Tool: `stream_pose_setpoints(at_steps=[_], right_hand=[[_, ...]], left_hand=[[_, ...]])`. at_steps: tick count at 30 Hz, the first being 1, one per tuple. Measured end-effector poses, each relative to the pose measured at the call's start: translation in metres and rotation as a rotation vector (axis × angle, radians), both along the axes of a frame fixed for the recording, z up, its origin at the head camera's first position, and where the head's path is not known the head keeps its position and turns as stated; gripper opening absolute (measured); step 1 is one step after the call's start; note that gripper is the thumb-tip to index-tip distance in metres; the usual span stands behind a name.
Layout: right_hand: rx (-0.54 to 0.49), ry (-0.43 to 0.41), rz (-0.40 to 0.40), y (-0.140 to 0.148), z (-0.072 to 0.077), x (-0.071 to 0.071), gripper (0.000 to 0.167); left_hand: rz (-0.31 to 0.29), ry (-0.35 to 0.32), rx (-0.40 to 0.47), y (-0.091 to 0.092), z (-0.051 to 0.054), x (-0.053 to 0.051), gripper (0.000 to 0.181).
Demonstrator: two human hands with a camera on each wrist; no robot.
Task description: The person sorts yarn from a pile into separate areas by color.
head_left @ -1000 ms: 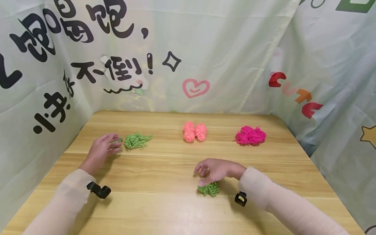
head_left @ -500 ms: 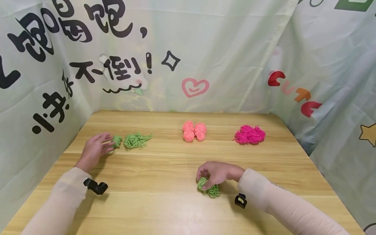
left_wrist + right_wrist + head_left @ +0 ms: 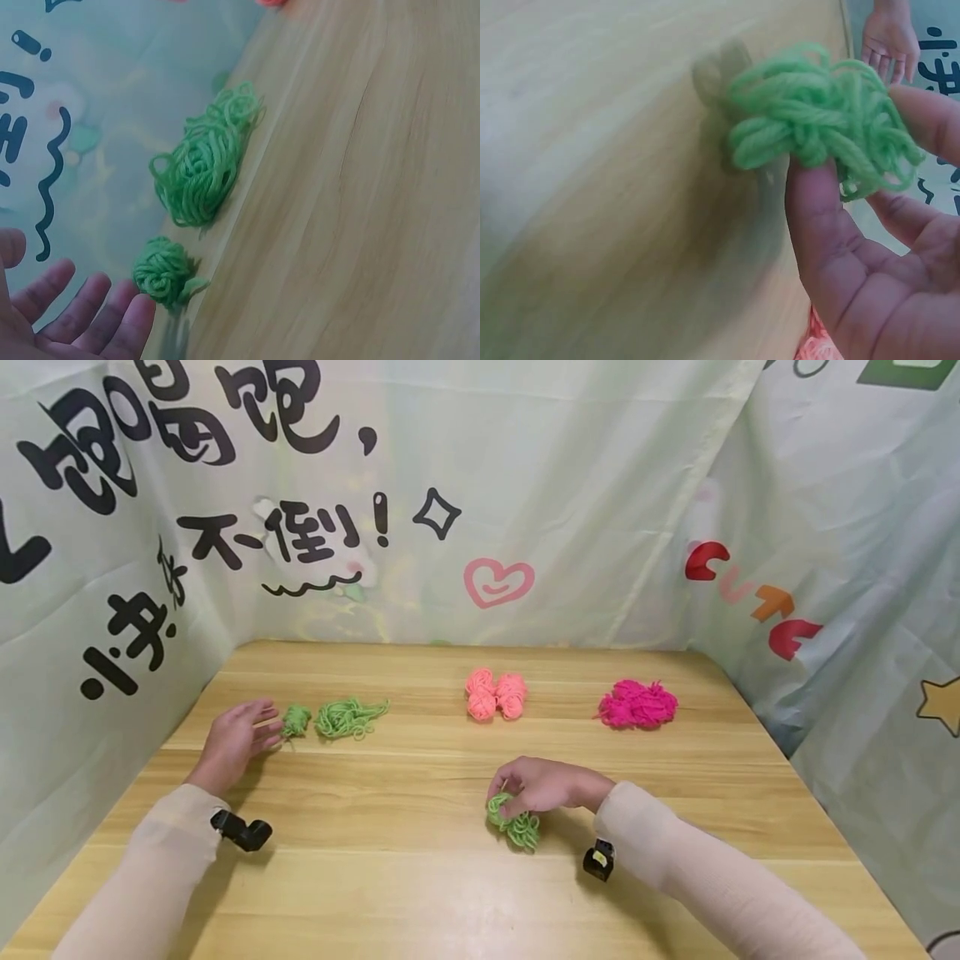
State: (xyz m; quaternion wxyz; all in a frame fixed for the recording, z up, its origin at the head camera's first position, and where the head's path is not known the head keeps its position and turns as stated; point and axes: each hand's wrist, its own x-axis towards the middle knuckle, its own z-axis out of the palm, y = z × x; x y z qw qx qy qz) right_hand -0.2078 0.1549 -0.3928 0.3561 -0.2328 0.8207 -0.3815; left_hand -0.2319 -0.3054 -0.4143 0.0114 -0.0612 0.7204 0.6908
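Near the middle of the table my right hand (image 3: 543, 783) pinches a loopy bundle of green yarn (image 3: 517, 827) between thumb and fingers. In the right wrist view the green yarn (image 3: 817, 112) hangs just off the tabletop, casting a shadow. At the back left my left hand (image 3: 234, 739) has its fingers spread and extended, holding nothing. Beside its fingertips a small ball of green yarn (image 3: 297, 721) lies on the table. A larger loose heap of green yarn (image 3: 348, 719) lies just right of that ball; both show in the left wrist view too.
Several coral yarn balls (image 3: 497, 695) sit together at the back middle of the wooden table (image 3: 375, 877). A magenta yarn heap (image 3: 638, 704) lies at the back right. Printed cloth (image 3: 585, 510) hangs around the back and sides.
My right hand has closed on the green yarn and lifted it slightly, moving left and away from me. The left hand has drawn back leftward from the small green ball, which stays put.
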Motion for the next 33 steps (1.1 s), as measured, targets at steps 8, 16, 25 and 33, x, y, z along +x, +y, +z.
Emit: stream_pose_setpoints(at_steps=[8, 16, 25, 33], right_hand=[[-0.093, -0.114, -0.058, -0.013, -0.001, -0.012, 0.018], [-0.128, -0.169, -0.088, -0.026, 0.001, -0.022, 0.025], [-0.214, -0.336, -0.210, -0.040, 0.002, -0.033, 0.029], [-0.272, -0.408, -0.260, -0.049, 0.006, -0.042, 0.035]], left_hand=[[0.044, 0.003, 0.004, -0.003, 0.003, -0.001, 0.039], [0.059, 0.013, 0.001, -0.004, 0.003, -0.002, 0.040], [0.074, 0.013, 0.004, -0.007, 0.001, 0.001, 0.034], [0.083, 0.022, 0.021, -0.008, 0.000, 0.003, 0.032]])
